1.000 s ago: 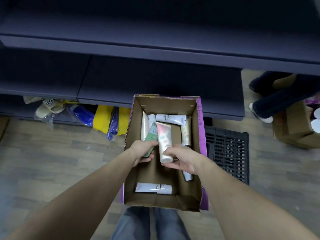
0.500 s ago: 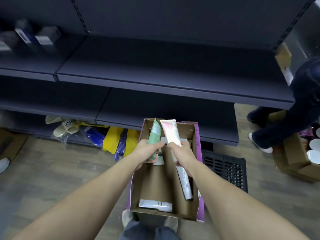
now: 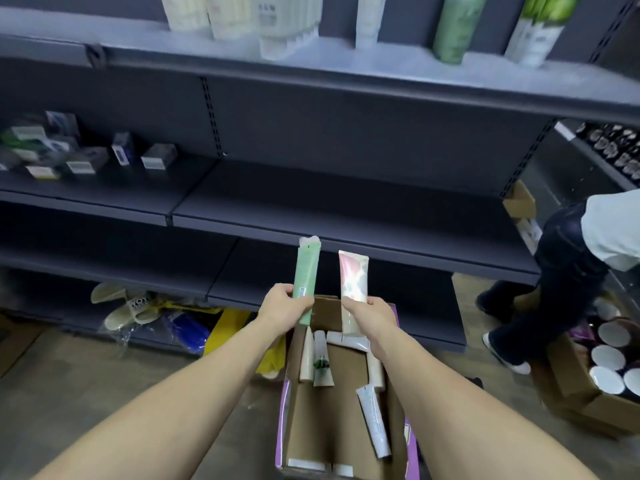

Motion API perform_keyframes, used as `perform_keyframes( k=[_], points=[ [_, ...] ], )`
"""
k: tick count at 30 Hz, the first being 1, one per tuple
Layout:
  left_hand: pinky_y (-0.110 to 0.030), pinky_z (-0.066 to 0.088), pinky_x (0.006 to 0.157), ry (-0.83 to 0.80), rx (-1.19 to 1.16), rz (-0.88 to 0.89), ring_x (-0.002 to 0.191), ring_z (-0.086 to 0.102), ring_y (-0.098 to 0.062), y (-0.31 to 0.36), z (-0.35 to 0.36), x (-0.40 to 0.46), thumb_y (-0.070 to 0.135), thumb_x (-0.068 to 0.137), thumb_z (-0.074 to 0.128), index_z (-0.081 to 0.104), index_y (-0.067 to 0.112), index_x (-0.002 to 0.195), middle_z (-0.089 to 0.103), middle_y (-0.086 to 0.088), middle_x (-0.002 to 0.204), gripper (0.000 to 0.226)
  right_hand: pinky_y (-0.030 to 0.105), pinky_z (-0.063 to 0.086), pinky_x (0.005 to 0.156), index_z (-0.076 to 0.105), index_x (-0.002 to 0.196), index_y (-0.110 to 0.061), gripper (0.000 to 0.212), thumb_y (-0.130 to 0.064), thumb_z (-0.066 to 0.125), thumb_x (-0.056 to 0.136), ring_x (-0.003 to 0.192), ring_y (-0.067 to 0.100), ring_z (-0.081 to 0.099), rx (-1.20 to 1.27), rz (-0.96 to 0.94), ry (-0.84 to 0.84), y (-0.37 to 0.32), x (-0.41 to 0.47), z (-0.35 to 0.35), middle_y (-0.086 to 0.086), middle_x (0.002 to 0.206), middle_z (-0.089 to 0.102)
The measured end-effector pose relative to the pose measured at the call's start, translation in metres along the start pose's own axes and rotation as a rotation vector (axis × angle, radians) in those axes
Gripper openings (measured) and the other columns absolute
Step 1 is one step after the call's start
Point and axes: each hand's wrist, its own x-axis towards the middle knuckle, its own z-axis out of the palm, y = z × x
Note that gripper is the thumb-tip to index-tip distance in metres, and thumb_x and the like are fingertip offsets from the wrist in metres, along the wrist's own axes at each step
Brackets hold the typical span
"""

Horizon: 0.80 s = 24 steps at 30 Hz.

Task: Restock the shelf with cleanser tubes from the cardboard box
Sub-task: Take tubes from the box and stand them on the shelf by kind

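My left hand grips a green cleanser tube by its lower part and holds it upright. My right hand grips a pink-and-white cleanser tube the same way, just to the right. Both tubes are raised above the open cardboard box on the floor, which holds several more white tubes. In front of me are dark grey shelves; the top shelf carries standing white and green tubes.
Small boxed goods sit on the middle shelf at left. Bagged slippers and blue and yellow packs lie under the lowest shelf. A person stands at right next to a cardboard box of round lids.
Both hands lifted the green and pink tubes out of the box and up toward the shelves. My view tilted upward, bringing the stocked top shelf into sight.
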Motion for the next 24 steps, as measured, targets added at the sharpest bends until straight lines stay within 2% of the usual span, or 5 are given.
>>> perform_keyframes(
  k=[4, 7, 12, 19, 24],
  points=[
    [-0.042, 0.061, 0.078, -0.135, -0.180, -0.090, 0.088, 0.069, -0.025, 0.013, -0.016, -0.010, 0.023, 0.091, 0.057, 0.056, 0.008, 0.120, 0.068, -0.012, 0.103, 0.033, 0.030, 0.049, 0.068, 0.064, 0.113, -0.012, 0.040, -0.040, 0.069, 0.084, 0.090, 0.022, 0.065, -0.026, -0.046, 0.027, -0.018, -0.016, 0.004, 0.004, 0.101, 0.069],
    [-0.035, 0.051, 0.063, -0.240, -0.463, -0.230, 0.064, 0.060, -0.024, 0.025, -0.022, -0.021, 0.024, 0.097, 0.039, 0.054, -0.001, 0.113, 0.063, -0.014, 0.082, 0.033, 0.028, 0.047, 0.063, 0.064, 0.109, -0.012, 0.040, -0.043, 0.068, 0.084, 0.088, 0.020, 0.066, -0.080, -0.096, 0.069, -0.027, -0.024, 0.003, 0.003, 0.099, 0.069],
    [-0.027, 0.047, 0.054, -0.256, -0.310, -0.014, 0.054, 0.054, -0.013, 0.021, -0.019, -0.024, 0.036, 0.085, 0.073, 0.059, 0.010, 0.104, 0.059, -0.007, 0.077, 0.035, 0.028, 0.045, 0.060, 0.067, 0.106, -0.014, 0.042, -0.047, 0.067, 0.080, 0.082, 0.017, 0.065, -0.198, -0.171, 0.096, -0.041, -0.031, -0.004, 0.000, 0.093, 0.070],
    [-0.038, 0.060, 0.083, -0.234, -0.181, 0.035, 0.085, 0.072, -0.021, 0.020, -0.005, -0.017, 0.032, 0.081, 0.077, 0.070, 0.016, 0.102, 0.074, -0.006, 0.092, 0.027, 0.026, 0.038, 0.053, 0.062, 0.092, -0.013, 0.037, -0.048, 0.066, 0.081, 0.067, 0.013, 0.056, -0.347, -0.175, 0.119, -0.045, -0.033, -0.022, -0.004, 0.075, 0.058],
    [-0.032, 0.059, 0.073, -0.085, -0.004, 0.171, 0.081, 0.070, -0.014, 0.036, -0.002, -0.018, 0.034, 0.073, 0.082, 0.059, 0.022, 0.103, 0.070, 0.002, 0.092, 0.040, 0.030, 0.048, 0.059, 0.070, 0.093, -0.015, 0.040, -0.050, 0.069, 0.075, 0.078, 0.018, 0.067, -0.420, -0.195, 0.154, -0.052, -0.035, -0.034, 0.000, 0.084, 0.069]
  ],
)
